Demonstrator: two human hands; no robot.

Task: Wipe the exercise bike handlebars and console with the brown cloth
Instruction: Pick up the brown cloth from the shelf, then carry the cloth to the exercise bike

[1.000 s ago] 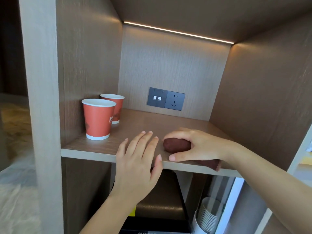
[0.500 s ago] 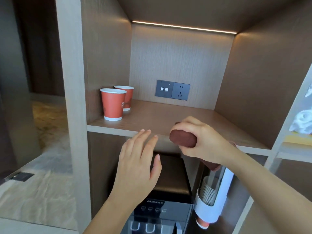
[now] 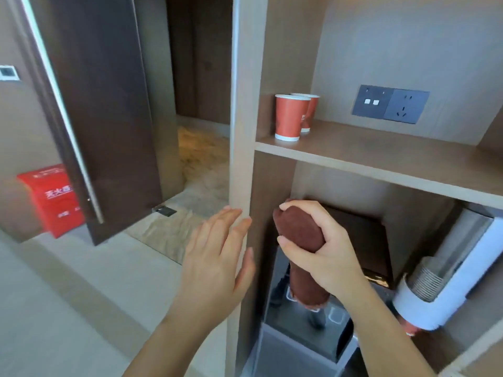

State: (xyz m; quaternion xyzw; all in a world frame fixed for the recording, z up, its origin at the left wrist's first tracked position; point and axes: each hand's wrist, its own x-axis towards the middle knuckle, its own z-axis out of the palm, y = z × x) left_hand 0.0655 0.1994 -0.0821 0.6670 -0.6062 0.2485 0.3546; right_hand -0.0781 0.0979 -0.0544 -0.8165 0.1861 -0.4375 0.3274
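My right hand (image 3: 321, 251) is closed around a rolled brown cloth (image 3: 298, 232), held upright in the air below the shelf and in front of the lower cabinet bay. The roll's lower end (image 3: 309, 289) hangs out under my palm. My left hand (image 3: 217, 257) is open with fingers spread, just left of the cloth and in front of the cabinet's upright panel (image 3: 241, 131); it holds nothing. No exercise bike is in view.
Two orange paper cups (image 3: 288, 117) stand on the wooden shelf (image 3: 381, 159) near a wall socket (image 3: 390, 103). Below sit a water dispenser (image 3: 313, 330) and a white cup holder (image 3: 446, 276). A dark door (image 3: 100, 118) stands open at left, beside a red box (image 3: 51, 197).
My right hand has lifted the rolled cloth off the shelf and brought it down and toward me. The view has swung left, showing the door and floor. My left hand stays open.
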